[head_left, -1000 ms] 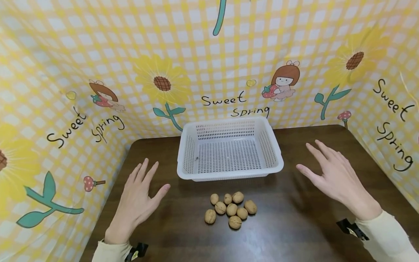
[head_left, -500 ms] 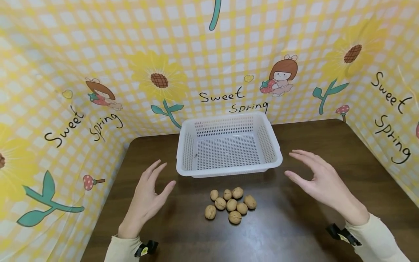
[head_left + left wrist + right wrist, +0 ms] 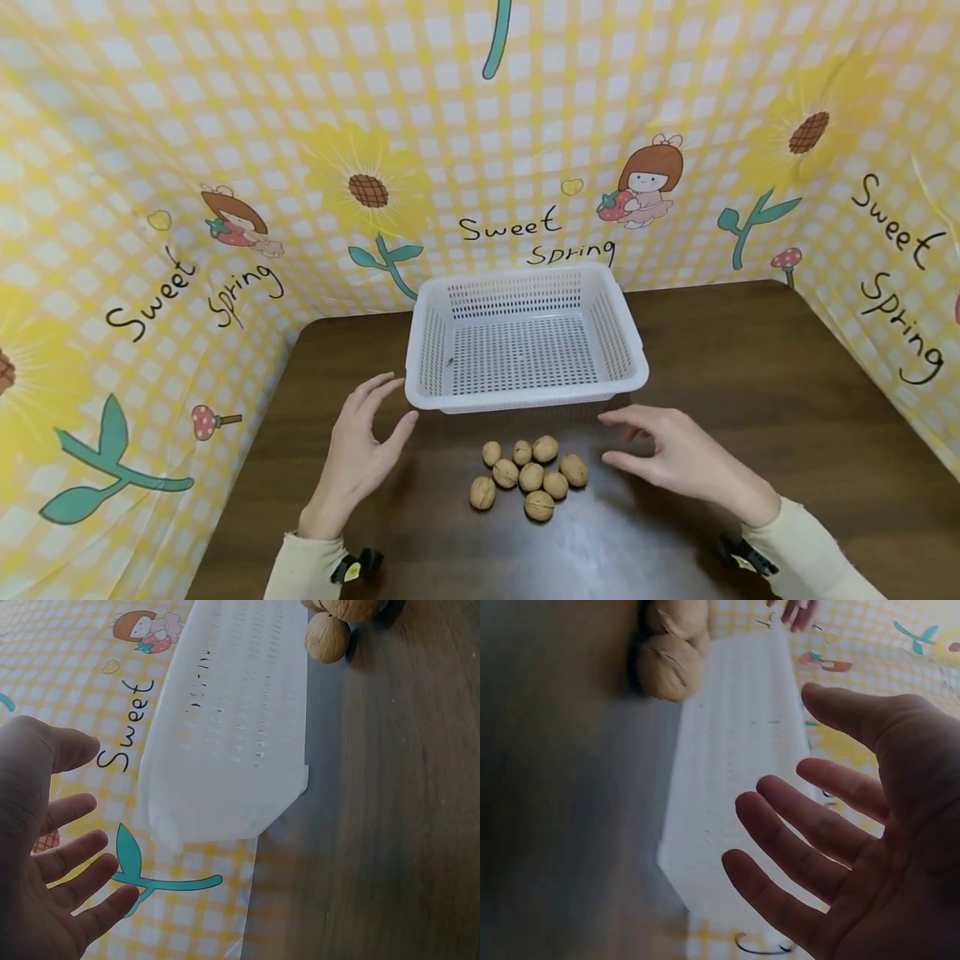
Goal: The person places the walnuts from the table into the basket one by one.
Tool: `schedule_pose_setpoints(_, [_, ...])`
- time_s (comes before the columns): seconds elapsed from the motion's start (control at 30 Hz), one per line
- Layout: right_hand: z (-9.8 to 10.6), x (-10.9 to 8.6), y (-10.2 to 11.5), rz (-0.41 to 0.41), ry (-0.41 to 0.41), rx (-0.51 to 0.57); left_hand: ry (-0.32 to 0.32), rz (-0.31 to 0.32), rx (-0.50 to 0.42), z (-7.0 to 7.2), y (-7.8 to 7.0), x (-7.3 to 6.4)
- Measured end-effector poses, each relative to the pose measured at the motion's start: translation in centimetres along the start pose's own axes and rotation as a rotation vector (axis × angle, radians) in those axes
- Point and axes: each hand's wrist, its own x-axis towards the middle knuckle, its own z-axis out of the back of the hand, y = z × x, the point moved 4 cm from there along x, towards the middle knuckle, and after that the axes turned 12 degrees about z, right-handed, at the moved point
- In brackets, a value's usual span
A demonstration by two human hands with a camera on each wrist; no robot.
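Your left hand [image 3: 356, 458] is relaxed and released, its fingers spread and gently bent, the thumb held away from them. Your right hand [image 3: 682, 454] is likewise released, its fingers loosely bent and the thumb standing apart below the index finger in the head view.

Between your two sets of fingers, a little nearer to you than the fingertips, nine walnuts [image 3: 531, 477] lie in a loose cluster. The nearest of them to your right hand sits just left of that thumb's tip; your left thumb's tip is farther from the pile, with the leftmost walnut to its right and closer to you.

The white perforated plastic basket [image 3: 525, 398] stands upright beyond the walnuts. Its near left corner is just beside your left fingertips, and its near right corner lies a little beyond your right fingertips.

Under your fingers is the dark wooden tabletop [image 3: 720, 342]. Past them, behind the basket and along both sides, hangs yellow gingham cloth [image 3: 480, 125] printed with sunflowers [image 3: 368, 191]. Behind your fingers, each wrist carries a small black device [image 3: 358, 565] at a cream sleeve [image 3: 307, 567].
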Motion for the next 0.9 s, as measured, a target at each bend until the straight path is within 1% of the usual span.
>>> schedule_pose_setpoints(0.17, [-2.9, -0.4, -0.1, 0.019, 0.115, 0.128, -0.033, -0.012, -0.003, -0.2, 0.2, -0.7])
schedule_pose_setpoints(0.27, [-3.8, -0.4, -0.2, 0.012, 0.159, 0.194, -0.069, -0.019, -0.016, -0.5, 0.1, -0.7])
schedule_pose_setpoints(0.4, [-4.1, -0.1, -0.4, 0.012, 0.158, 0.219, -0.104, -0.027, -0.062, -1.1, -0.3, -0.2])
schedule_pose_setpoints(0.53, [-4.8, 0.3, -0.7, 0.014, 0.193, 0.255, -0.121, -0.028, -0.087, -1.4, -0.5, -0.1])
schedule_pose_setpoints(0.67, [-5.5, 0.6, -1.0, 0.005, 0.230, 0.279, -0.116, -0.025, -0.090, -1.6, -0.5, 0.0])
schedule_pose_setpoints(0.9, [-5.7, 0.6, -1.1, -0.008, 0.233, 0.278, -0.089, -0.028, -0.089, -2.2, -0.7, 0.2])
